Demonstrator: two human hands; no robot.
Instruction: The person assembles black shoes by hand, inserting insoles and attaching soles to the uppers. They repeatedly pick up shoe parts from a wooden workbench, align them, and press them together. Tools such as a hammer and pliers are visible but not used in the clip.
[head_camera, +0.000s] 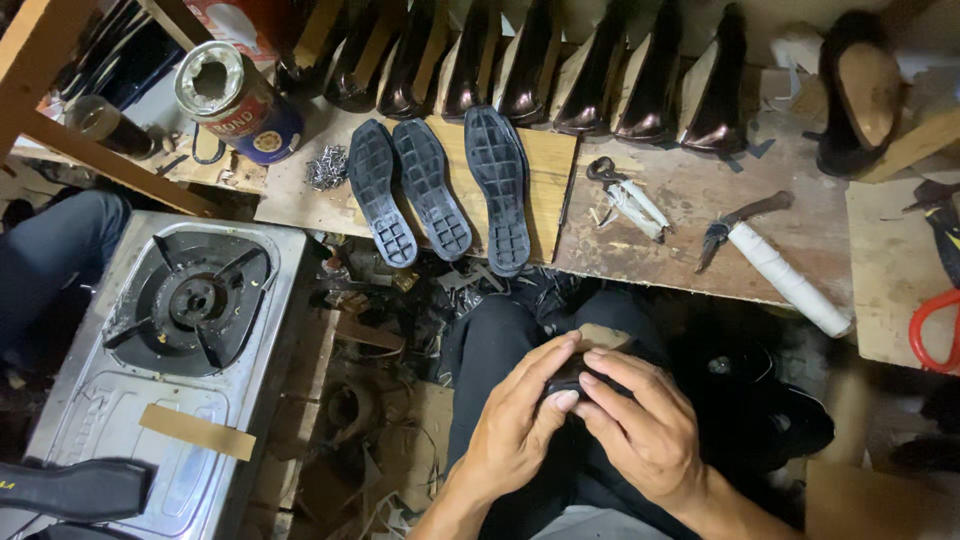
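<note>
So both hands are down in the lap here, left hand (515, 425) and right hand (640, 425) wrapped close around a small dark shoe piece (572, 378) with a tan bit showing at its top edge; it's mostly hidden by the fingers, so I can't tell exactly which part of a shoe it is. Thumbs and fingertips press in on it from both sides, so they're closed on it, not spread. Looks to me like the pressing or shaping stage, working the piece by hand over the knees. Up on the wooden surface (690, 250) three black rubber soles (435, 190) lie side by side, tread up, with a row of dark glossy shoe uppers (560, 80) lined along the back. A white-wrapped knife (770, 255) and pincers (620, 190) sit to the right of the soles, a glue tin (240, 100) to the left, and a gas burner (190, 300) sits lower left. My guess is the next move needs a firm, even squeeze and a free hand to reach up for a sole or a tool.
</note>
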